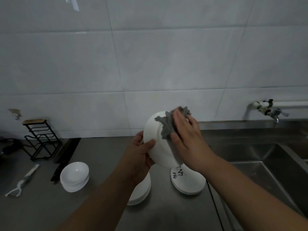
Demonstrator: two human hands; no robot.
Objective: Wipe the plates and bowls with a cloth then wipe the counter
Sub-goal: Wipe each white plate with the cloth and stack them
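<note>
My left hand [141, 153] grips the lower left rim of a white plate [154, 132], held tilted above the steel counter [93, 212]. A grey cloth [167, 126] lies on the plate's face, and my right hand [186, 139] presses it there with straight fingers. Below the hands, a stack of white plates with black markings [186, 183] rests on the counter. Another stack of white dishes [141, 191] sits partly hidden under my left forearm. At the left stands a stack of white bowls [74, 176].
A steel sink [266, 172] fills the right side, with a wall tap [268, 110] above it. At the far left are a black wire rack [40, 139], a dark knife [64, 157] and a white peeler [21, 180]. A tiled wall rises behind the counter.
</note>
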